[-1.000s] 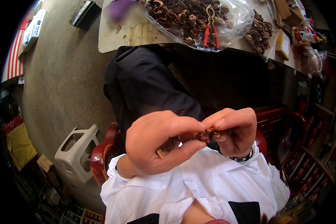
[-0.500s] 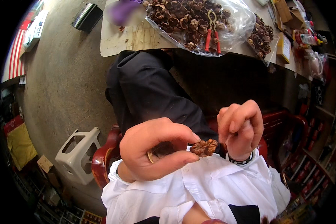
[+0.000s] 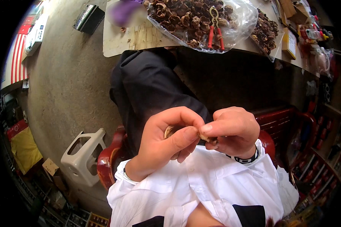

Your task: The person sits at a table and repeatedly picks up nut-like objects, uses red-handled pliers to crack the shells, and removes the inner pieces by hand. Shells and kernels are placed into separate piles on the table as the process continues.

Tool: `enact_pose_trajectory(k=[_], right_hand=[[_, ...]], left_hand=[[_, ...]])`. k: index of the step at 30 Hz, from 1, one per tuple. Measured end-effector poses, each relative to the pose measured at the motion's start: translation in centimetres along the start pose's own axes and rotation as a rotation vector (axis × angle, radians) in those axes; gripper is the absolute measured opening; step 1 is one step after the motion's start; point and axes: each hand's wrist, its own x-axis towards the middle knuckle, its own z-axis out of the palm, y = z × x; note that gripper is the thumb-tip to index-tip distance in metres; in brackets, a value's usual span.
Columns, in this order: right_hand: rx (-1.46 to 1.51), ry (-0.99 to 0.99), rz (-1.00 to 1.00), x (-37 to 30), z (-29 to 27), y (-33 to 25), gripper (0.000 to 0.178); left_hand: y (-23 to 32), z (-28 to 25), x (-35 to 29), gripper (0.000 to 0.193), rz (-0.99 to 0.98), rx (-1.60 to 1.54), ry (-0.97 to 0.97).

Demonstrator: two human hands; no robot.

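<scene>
In front of my chest, my left hand and my right hand meet at the fingertips. Pinched between both thumbs and fingers is a walnut kernel, mostly covered so that only a small brown bit shows. A pale, curved piece that looks like shell sits inside the curl of my left hand. On the table beyond my knees, a clear plastic bag holds broken walnut shells. A nutcracker with red handles rests on top of them.
More brown pieces lie in a second clear bag toward the table's right. At the table's left is a purple item, blurred. A beige plastic stool stands on the floor at left. I sit on a red wooden seat.
My right hand has come left to meet my left hand and now grips the walnut kernel too. The kernel, plainly visible earlier in my left fingertips, is now mostly covered.
</scene>
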Motion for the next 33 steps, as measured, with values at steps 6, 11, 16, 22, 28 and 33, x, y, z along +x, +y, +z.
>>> enact_pose_trajectory(k=[6,11,16,22,28,33], right_hand=[[0.134,0.157,0.166,-0.7,0.4,-0.6,0.040],[0.298,0.194,0.308,-1.3,0.4,-1.1,0.032],[0.258,0.140,0.202,-0.8,0.6,-0.3,0.032],[0.325,0.061,0.219,-0.1,0.6,-0.6,0.037],[0.252,0.110,0.226,-0.5,1.0,-0.5,0.037],[0.199,0.096,0.235,-0.4,0.8,-0.5,0.035]], left_hand=[[-0.6,0.1,0.3,0.023,0.123,0.080,0.027],[-1.4,-0.6,0.6,0.019,0.383,0.083,0.156],[-1.0,-1.1,0.6,0.020,0.498,0.228,0.061],[-0.3,-0.2,0.4,0.018,0.554,0.319,0.139],[1.0,-0.2,0.8,0.021,0.630,0.620,0.086],[1.2,-0.2,0.9,0.017,0.639,0.731,0.142]])
